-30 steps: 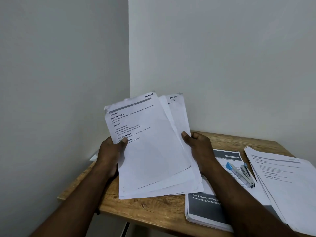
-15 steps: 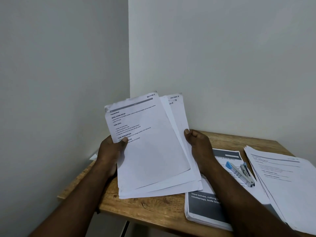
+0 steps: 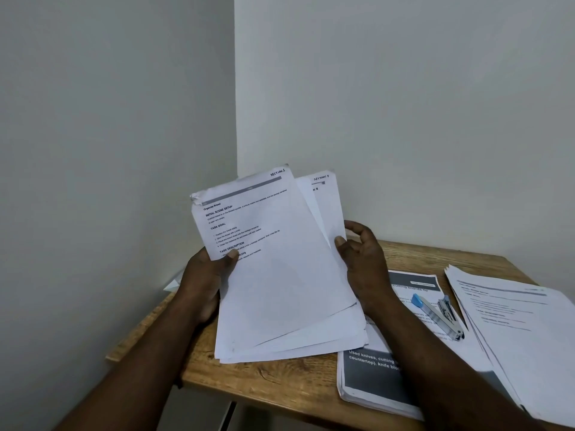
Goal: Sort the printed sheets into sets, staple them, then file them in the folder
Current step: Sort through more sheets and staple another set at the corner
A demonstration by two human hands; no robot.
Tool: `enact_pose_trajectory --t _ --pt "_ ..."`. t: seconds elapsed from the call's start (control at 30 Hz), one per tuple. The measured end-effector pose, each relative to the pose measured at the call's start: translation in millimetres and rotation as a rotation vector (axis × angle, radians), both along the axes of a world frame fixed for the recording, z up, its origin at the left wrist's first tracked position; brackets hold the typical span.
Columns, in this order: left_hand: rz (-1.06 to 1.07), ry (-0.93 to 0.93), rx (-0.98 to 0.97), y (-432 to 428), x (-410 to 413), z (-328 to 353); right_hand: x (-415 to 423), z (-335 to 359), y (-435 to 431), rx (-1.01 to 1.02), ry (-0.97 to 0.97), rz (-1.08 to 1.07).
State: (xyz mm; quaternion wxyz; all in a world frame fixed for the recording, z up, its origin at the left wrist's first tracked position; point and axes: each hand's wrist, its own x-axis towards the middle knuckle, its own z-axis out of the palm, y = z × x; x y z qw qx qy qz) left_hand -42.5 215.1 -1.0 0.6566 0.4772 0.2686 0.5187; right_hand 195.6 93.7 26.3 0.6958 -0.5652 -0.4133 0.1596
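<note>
A fanned bunch of printed sheets [image 3: 280, 275] stands tilted over the left half of the wooden table [image 3: 280, 381]. Its front page is marked "SECTION 1"; a page behind it reads "SECTION 4". My left hand [image 3: 208, 275] grips the bunch's left edge, thumb on the front page. My right hand [image 3: 362, 259] pinches the right edge of the back sheets between thumb and fingers. A blue and silver stapler [image 3: 438, 315] lies to the right on a pile of dark-headed pages [image 3: 373, 377]. No folder is in view.
Another pile of printed sheets [image 3: 522, 331] lies fanned at the table's right end. A white paper corner [image 3: 172, 284] pokes out behind my left wrist. Two grey walls meet in a corner just behind the table.
My right hand has shifted slightly up the right edge of the bunch and its fingers have loosened into a pinch. The back sheets are fanned a little differently.
</note>
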Motion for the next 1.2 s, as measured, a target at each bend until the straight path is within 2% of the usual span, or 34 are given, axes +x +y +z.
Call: enact_pose_trajectory --t 0.3,0.53,0.97,1.2 --pt "0.009 -0.004 0.038 1.5 -0.2 -0.8 -2.6 -1.5 -2.0 -0.02 -0.096 -0.099" --pt "0.034 -0.01 0.046 4.9 1.5 -2.5 3.2 -6.5 3.3 -0.063 -0.017 -0.022" --pt "0.022 0.051 0.007 2.7 0.0 -0.2 0.2 -3.3 4.3 -0.042 0.038 -0.07" --pt "0.002 0.056 0.005 0.8 -1.5 1.7 -1.1 -1.6 4.1 -0.016 0.139 -0.067"
